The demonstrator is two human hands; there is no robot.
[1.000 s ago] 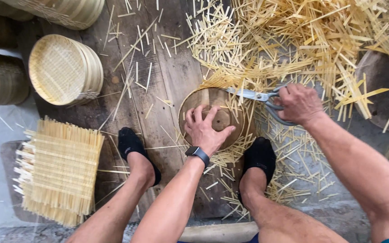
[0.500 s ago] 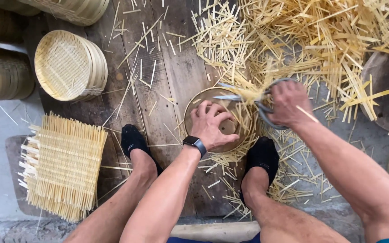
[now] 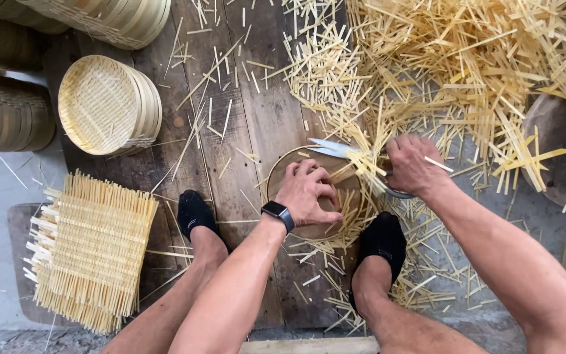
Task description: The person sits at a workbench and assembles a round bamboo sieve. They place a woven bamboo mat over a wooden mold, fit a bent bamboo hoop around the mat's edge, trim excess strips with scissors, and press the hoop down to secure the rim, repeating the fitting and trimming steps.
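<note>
Scissors [image 3: 335,149] with pale metal blades sit in the right hand [image 3: 413,165], whose fingers are curled tight around the handles, knuckles up, wrist bent toward the middle of the view. The blades point left across the far rim of a round woven bamboo disc [image 3: 345,190], among the strip ends sticking out there; whether the blades are parted or closed is hard to make out, since loose strips cross them. The handles are almost wholly hidden under the fingers.

The left hand [image 3: 308,195] lies palm down on the disc, fingers spread and slightly arched, pressing it against the dark wooden boards [image 3: 230,151]. A black wristwatch [image 3: 278,214] sits on that wrist. The hand covers most of the disc, so only its rim and right part show. Both forearms reach in from the bottom edge, cut off at the frame.

Two feet in black socks [image 3: 194,213] flank the disc, the right foot just beside it. A heap of cut bamboo strips [image 3: 453,59] fills the upper right. A square woven mat [image 3: 90,249] with untrimmed ends lies at lower left, and a stack of finished round trays [image 3: 106,105] stands beyond it.
</note>
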